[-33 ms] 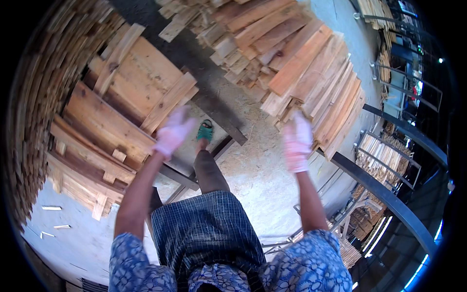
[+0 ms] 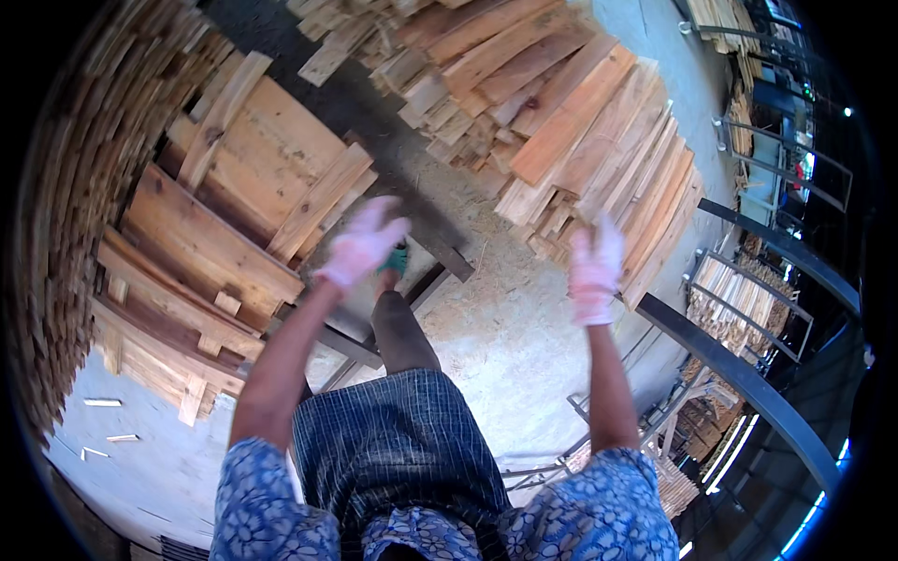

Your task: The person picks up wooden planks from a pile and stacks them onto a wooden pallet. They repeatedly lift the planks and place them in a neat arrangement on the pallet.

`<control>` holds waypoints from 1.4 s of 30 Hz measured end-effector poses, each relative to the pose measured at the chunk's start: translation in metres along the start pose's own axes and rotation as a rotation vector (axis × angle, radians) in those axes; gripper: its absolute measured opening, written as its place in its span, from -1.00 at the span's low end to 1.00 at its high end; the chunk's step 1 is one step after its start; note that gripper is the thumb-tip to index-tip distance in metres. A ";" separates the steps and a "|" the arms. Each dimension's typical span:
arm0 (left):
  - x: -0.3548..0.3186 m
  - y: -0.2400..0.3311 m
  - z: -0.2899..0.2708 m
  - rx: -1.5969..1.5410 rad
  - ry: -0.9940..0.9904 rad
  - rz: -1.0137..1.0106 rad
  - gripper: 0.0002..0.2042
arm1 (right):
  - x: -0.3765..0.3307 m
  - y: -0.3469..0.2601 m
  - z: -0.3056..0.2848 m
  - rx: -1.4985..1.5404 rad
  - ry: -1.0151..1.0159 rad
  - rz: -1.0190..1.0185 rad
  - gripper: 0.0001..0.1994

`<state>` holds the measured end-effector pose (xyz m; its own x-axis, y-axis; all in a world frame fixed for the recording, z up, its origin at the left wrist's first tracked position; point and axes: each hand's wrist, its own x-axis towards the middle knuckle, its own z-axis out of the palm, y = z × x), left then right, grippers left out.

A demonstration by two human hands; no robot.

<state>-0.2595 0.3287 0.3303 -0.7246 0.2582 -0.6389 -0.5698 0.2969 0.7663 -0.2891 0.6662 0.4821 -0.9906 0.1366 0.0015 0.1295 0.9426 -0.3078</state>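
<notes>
Both my hands wear pale gloves and are raised in front of me, holding nothing. My left hand (image 2: 365, 241) is slightly blurred, fingers spread, above the corner of a grey metal frame (image 2: 440, 245) and beside leaning wooden boards (image 2: 253, 187). My right hand (image 2: 596, 266) has its fingers apart and hovers near the lower edge of a big heap of loose planks (image 2: 580, 122). My foot in a green sandal (image 2: 398, 264) rests on the frame just below the left hand.
A tall stack of timber (image 2: 65, 234) curves along the left rim. Sawdust covers the concrete floor (image 2: 524, 327). Dark metal beams (image 2: 748, 374) and racks with thin slats (image 2: 739, 299) stand at the right.
</notes>
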 end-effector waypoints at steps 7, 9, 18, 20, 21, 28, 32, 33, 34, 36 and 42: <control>0.189 0.102 0.157 -0.118 0.015 0.041 -0.05 | 0.090 0.135 0.047 -0.118 0.149 0.466 -0.34; 0.203 0.113 0.163 -0.115 -0.025 -0.009 -0.05 | 0.079 0.140 0.063 -0.101 0.195 0.383 -0.33; 0.142 0.218 0.168 0.216 -0.262 -0.087 -0.01 | 0.066 0.147 0.058 -0.329 0.135 0.451 -0.31; 0.135 0.220 0.195 0.231 -0.121 0.050 -0.11 | 0.067 0.141 0.055 -0.226 0.145 0.387 -0.26; 0.131 0.230 0.193 0.231 -0.186 -0.065 -0.14 | 0.063 0.145 0.058 -0.243 0.154 0.352 -0.24; 0.198 0.161 0.119 -0.808 -0.568 0.026 -0.23 | 0.102 0.056 0.092 -0.206 0.194 0.185 -0.12; 0.191 0.195 0.146 0.102 0.029 -0.004 -0.18 | 0.115 0.035 0.114 -0.015 0.267 0.239 -0.23; 0.192 0.197 0.145 0.116 0.007 -0.068 -0.35 | 0.108 0.034 0.115 0.062 0.251 0.241 -0.25; 0.186 0.192 0.146 0.300 -0.015 0.118 -0.45 | 0.106 0.041 0.111 0.128 0.250 0.243 -0.26; 0.157 0.165 0.139 0.667 -0.027 0.481 -0.61 | 0.093 0.036 0.105 0.229 0.207 0.256 -0.27; -0.002 0.088 0.097 -0.148 -0.315 -0.176 0.03 | -0.060 -0.015 0.067 1.095 0.262 0.600 -0.23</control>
<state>-0.2705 0.4433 0.3919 -0.4696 0.4919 -0.7331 -0.7409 0.2320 0.6302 -0.2346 0.6237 0.4228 -0.7347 0.6261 -0.2612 0.3247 -0.0136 -0.9457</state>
